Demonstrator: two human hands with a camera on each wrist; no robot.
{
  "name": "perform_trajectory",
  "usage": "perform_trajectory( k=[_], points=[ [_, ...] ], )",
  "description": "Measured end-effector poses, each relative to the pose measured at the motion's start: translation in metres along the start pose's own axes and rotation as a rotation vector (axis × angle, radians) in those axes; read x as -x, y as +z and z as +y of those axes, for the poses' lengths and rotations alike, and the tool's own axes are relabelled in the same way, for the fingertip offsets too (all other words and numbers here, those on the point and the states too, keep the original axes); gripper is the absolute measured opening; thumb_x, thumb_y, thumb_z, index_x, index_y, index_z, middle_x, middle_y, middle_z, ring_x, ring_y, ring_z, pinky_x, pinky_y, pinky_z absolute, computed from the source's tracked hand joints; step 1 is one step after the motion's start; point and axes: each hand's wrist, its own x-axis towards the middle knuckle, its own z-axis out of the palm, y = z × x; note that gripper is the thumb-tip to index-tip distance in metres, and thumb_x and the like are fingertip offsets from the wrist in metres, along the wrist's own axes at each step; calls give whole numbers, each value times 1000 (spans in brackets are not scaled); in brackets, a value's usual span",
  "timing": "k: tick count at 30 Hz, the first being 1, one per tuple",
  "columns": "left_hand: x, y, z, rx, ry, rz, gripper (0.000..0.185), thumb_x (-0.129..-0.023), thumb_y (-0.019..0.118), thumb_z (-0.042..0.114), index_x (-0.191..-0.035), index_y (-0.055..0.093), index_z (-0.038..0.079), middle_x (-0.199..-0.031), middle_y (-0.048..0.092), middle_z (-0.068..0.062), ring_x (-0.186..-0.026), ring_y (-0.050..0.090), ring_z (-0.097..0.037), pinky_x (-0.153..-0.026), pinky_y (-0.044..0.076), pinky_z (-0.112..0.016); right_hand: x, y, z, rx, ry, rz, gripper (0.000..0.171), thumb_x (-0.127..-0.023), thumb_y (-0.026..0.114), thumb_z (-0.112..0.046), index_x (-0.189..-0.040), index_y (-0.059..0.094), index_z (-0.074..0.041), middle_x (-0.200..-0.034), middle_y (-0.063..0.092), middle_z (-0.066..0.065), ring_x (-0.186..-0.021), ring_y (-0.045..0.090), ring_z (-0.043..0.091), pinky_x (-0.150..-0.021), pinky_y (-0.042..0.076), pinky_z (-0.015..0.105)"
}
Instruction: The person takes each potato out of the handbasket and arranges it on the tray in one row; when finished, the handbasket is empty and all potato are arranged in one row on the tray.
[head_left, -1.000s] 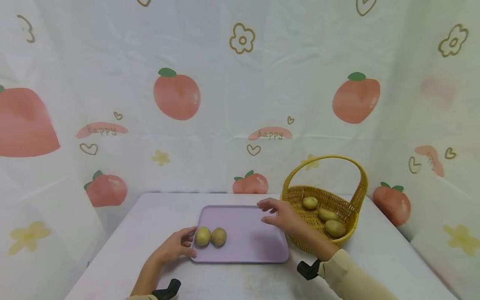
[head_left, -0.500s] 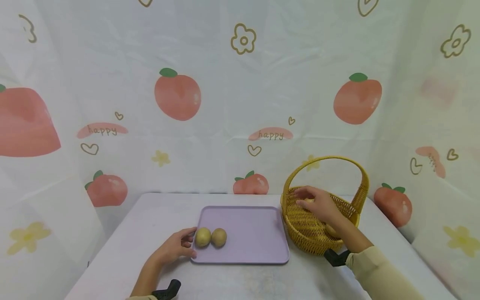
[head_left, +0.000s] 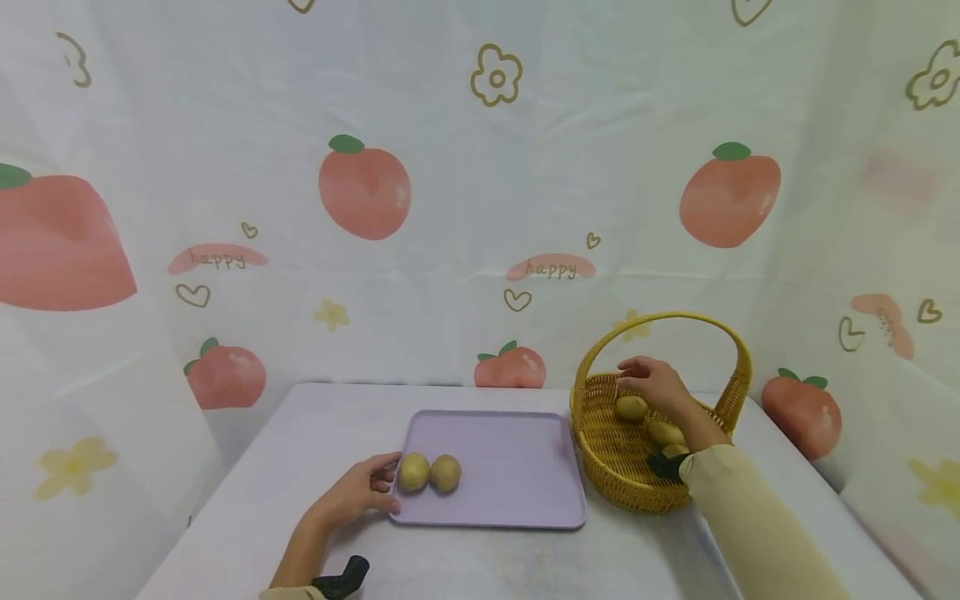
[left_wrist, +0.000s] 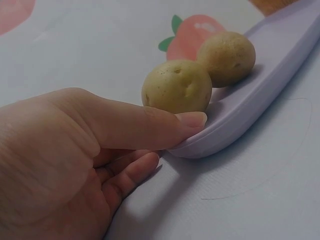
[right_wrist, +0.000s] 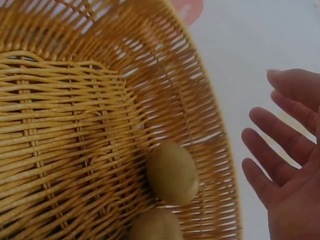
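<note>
Potatoes (head_left: 632, 407) lie near spread, empty right fingers (right_wrist: 277, 132); relaxed left fingers (left_wrist: 135, 124) touch the tray (head_left: 513, 483).

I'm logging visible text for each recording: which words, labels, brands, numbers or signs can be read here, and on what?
"happy": left pink patch on the printed backdrop.
"happy": middle pink patch on the same backdrop.
Unreadable: small, blurred lettering on the right pink patch.
None readable on the tray, basket or potatoes.
</note>
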Motion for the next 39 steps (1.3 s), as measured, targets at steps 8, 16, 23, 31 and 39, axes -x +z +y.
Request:
perform_trajectory(
  k=[8,16,23,31,39],
  points=[
    [-2,3,2,-5,8,-2,84,-71,84,10,-140,42,-10,-113,60,-15,-100,58,-27,-86,47,-38,-7,7,19,-43,70,-7,40,-97,60,-16,-127,53,10,-123,55,32,-111,52,47,-83,48,50],
    [-3,4,2,4,13,-13,84,-71,84,9,-141,41,-10,-114,59,-15,-99,57,-25,-85,48,-33,-5,21,43,-268,182,-148,45,-88,64,0,-128,48,15,-125,46,33,-97,52,32,-78,48,39],
    [-2,2,2,-1,4,0,85,-71,84,9,-141,41,-9,-114,59,-15,-100,58,-26,-87,47,-39,-6,23,47,-128,137,-230,44,-79,67,6,-122,57,10,-127,45,32,-90,47,30,-71,44,35],
    [-2,2,2,-5,-4,-6,85,-71,85,9,-141,41,-9,-113,59,-14,-97,56,-24,-85,47,-34,-9,27,45,189,17,-321,42,-70,75,6,-110,69,-1,-99,59,12,-81,48,24,-69,40,34],
    [0,1,1,-18,-11,2,85,-71,85,10,-141,42,-9,-112,59,-13,-98,57,-24,-85,47,-36,-10,29,36,95,51,-301,39,-77,73,0,-116,68,-3,-102,58,12,-81,51,23,-68,43,34]
  ],
)
